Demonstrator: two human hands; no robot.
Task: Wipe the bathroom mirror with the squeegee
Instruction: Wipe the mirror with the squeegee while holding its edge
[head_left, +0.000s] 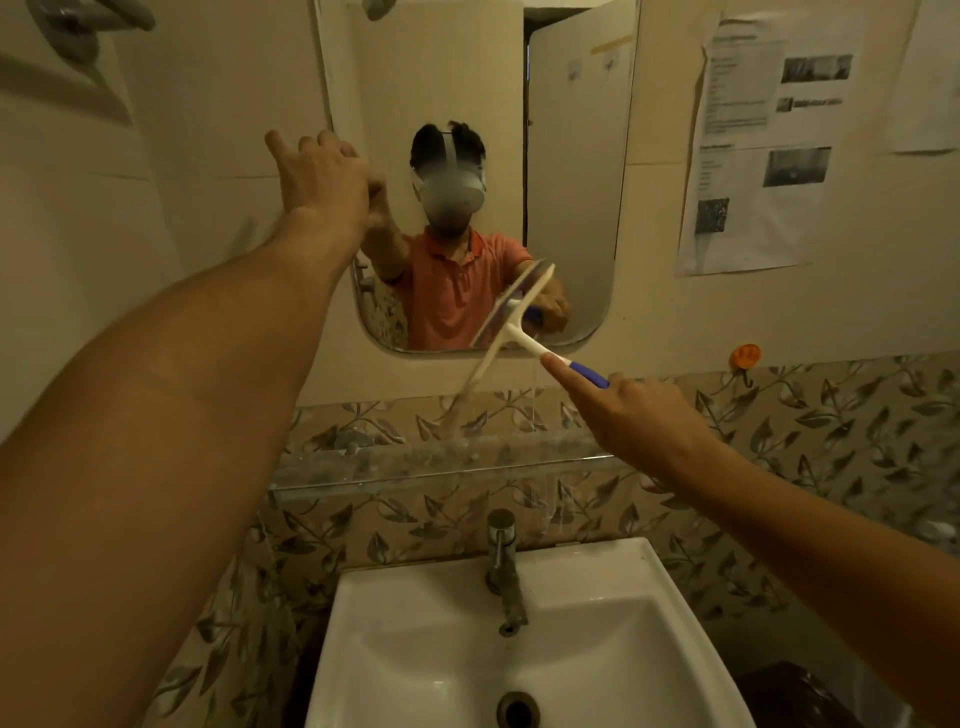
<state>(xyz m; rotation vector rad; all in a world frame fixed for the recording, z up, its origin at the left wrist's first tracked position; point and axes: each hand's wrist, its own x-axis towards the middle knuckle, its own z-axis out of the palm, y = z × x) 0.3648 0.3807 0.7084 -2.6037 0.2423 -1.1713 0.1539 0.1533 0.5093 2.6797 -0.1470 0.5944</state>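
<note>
The bathroom mirror (457, 78) hangs on the tiled wall above the sink, with rounded lower corners. A white squeegee (514, 325) with a blue handle lies tilted against the mirror's lower right part, its blade crossing the bottom edge. My right hand (628, 415) grips the blue handle, with the index finger stretched along it. My left hand (324, 174) is pressed against the mirror's left edge, fingers curled; whether it holds anything is hidden. The mirror reflects a person in an orange shirt.
A white sink (649, 582) with a chrome tap (504, 561) sits directly below. A clear glass shelf (441, 462) juts from the leaf-patterned tiles between mirror and sink. Printed papers (753, 135) are taped at right. An orange hook (744, 355) sticks to the wall.
</note>
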